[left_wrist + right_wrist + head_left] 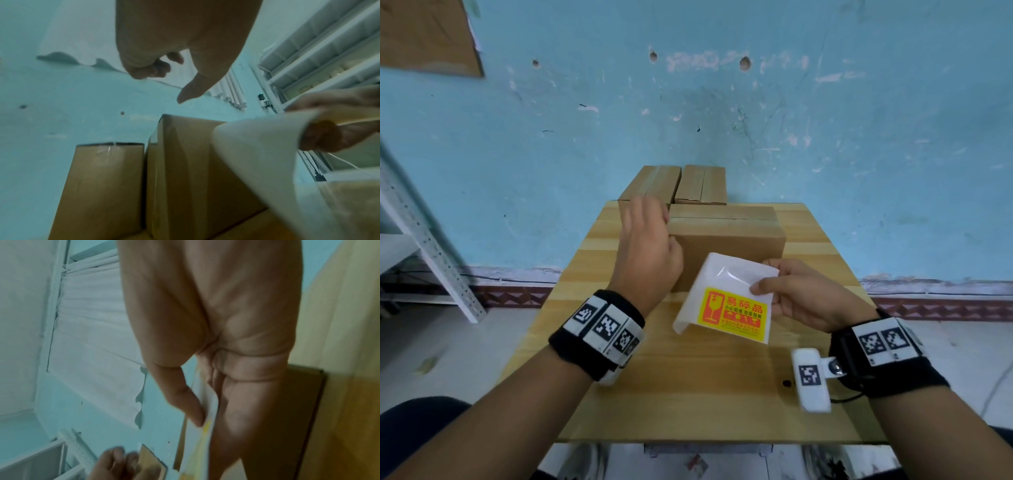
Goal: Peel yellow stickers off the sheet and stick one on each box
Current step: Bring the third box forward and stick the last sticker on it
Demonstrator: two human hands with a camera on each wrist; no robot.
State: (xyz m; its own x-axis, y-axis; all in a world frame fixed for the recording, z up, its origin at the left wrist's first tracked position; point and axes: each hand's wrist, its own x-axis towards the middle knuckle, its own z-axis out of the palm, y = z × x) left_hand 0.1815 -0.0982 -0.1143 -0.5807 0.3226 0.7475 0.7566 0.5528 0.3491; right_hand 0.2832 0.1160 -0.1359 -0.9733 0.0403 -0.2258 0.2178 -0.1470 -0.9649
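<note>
At six o'clock from the box, my right hand pinched the sheet; left hand hung slack, empty. Sheet seemed floppy; I'd lift the sticker by its corner

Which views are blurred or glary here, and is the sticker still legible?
Head view: sharp in the middle, sticker legible, glare on the bare upper part of the sheet, left hand slightly smeared, edges bent by the wide lens. Left wrist view: dim, bluish, soft; sheet blurred. Right wrist view: heaviest blur; right hand fills the frame, sticker only a yellow smear.
</note>
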